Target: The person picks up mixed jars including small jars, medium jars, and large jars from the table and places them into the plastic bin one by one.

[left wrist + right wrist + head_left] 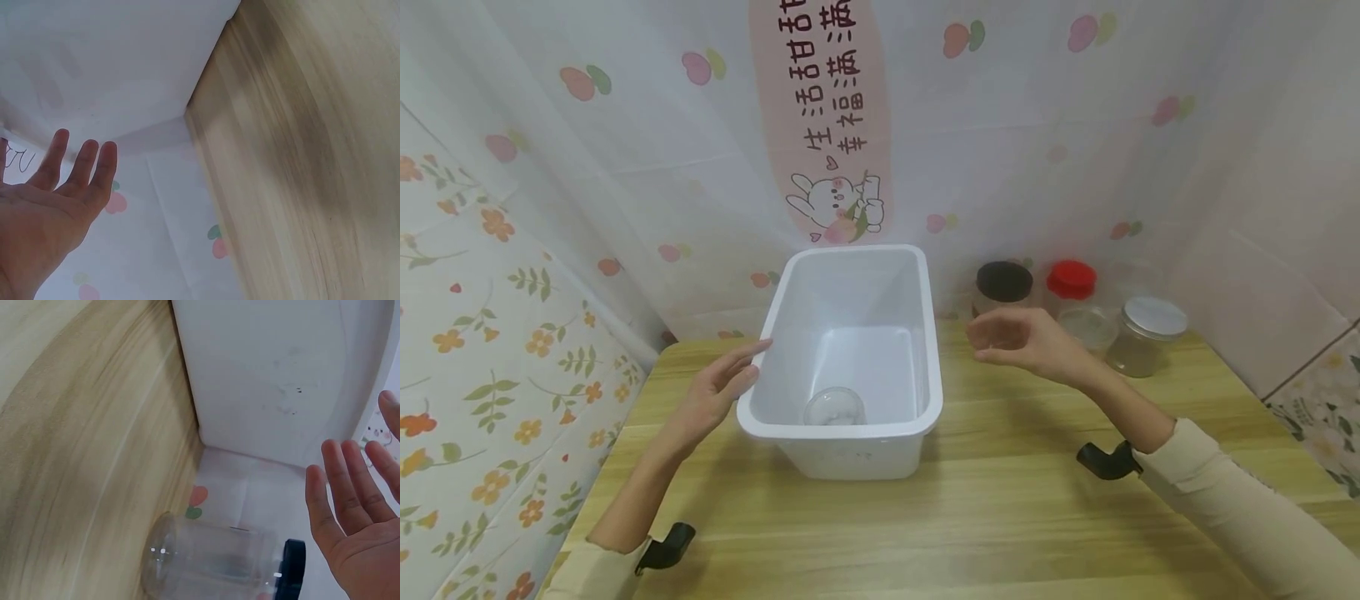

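A deep white plastic tub [857,454] stands on the wooden table, with a small round clear item [835,407] on its floor near the front end. My left hand [718,392] is at the tub's left rim, its fingers loosely extended along the edge. Over the table to the right of the tub hovers my right hand [1026,340], fingers relaxed and slightly bent, with nothing in them. Just behind that hand is a clear jar with a black lid [1004,282]; its see-through body [212,556] shows in the right wrist view.
Right of the black-lidded jar stand a red-lidded jar [1071,280], a low clear round container [1087,329] and a silver-lidded jar [1146,333]. A printed curtain [1022,150] hangs behind the wooden table [1000,517]. Black wrist mounts [1108,461] project from both sleeves.
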Demonstrator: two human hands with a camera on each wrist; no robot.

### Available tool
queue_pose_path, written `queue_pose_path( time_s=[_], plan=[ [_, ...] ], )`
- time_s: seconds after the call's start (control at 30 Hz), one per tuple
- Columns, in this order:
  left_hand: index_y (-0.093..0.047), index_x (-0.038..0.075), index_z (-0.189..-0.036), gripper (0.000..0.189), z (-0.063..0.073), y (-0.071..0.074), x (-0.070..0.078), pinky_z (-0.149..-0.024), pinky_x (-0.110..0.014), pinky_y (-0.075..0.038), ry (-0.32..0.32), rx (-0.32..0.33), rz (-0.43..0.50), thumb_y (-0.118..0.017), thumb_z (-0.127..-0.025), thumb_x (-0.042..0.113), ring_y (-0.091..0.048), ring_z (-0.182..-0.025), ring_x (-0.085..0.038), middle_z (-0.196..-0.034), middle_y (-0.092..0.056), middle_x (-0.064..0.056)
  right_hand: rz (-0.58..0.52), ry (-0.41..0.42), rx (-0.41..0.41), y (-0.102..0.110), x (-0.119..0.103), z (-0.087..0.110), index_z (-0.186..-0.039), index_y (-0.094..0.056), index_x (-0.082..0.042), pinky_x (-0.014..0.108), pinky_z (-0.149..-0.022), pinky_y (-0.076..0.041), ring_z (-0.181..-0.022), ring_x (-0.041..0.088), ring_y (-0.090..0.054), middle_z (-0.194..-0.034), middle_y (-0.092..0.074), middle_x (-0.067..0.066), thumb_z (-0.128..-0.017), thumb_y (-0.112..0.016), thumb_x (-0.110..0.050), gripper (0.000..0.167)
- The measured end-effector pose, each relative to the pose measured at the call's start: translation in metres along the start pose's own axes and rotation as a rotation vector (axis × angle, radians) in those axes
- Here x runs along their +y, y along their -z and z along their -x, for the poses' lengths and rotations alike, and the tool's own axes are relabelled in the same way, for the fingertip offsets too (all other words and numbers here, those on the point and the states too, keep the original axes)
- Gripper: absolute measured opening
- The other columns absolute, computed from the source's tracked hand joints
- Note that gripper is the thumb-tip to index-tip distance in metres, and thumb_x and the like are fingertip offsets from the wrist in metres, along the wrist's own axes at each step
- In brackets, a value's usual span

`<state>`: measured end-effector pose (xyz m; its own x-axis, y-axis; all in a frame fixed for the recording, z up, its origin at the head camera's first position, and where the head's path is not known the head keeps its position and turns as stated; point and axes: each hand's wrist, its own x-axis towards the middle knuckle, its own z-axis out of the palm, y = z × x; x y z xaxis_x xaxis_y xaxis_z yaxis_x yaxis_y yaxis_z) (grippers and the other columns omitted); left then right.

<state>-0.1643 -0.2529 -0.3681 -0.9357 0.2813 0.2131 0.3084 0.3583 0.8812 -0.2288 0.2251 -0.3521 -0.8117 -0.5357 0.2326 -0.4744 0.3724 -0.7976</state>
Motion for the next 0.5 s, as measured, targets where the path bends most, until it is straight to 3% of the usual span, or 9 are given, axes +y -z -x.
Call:
queue_pose_path(
  time_s=[0.3,0.5],
  plan=[
    [-0.050,0.010,-0.151,0.045,0.0019,0.0026,-0.0020,-0.097,-0.027,-0.043,0.016,-0.010,0.024,-0.054,-0.107,0.018,-0.046,-0.134,-0.035,-0.153,-0.044,-0.011,0.003,-0.029,0.003,-0.0025,0.0063,0.0051,-0.126,-0.069,-0.007,0.035,-0.084,-0.055,-0.107,0.023,-0.067,-0.120,-0.070,0.005,-0.087,-0.084,-0.021,0.044],
    [-0.049,0.011,-0.152,0.046,0.0001,0.0052,-0.0032,-0.100,-0.037,-0.042,0.027,-0.020,0.041,-0.054,-0.107,0.018,-0.043,-0.137,-0.034,-0.155,-0.042,-0.009,0.013,-0.027,0.000,-0.0013,0.0106,0.0059,-0.127,-0.068,-0.005,0.036,-0.087,-0.055,-0.109,0.023,-0.067,-0.121,-0.070,0.006,-0.088,-0.083,-0.020,0.044]
  ],
)
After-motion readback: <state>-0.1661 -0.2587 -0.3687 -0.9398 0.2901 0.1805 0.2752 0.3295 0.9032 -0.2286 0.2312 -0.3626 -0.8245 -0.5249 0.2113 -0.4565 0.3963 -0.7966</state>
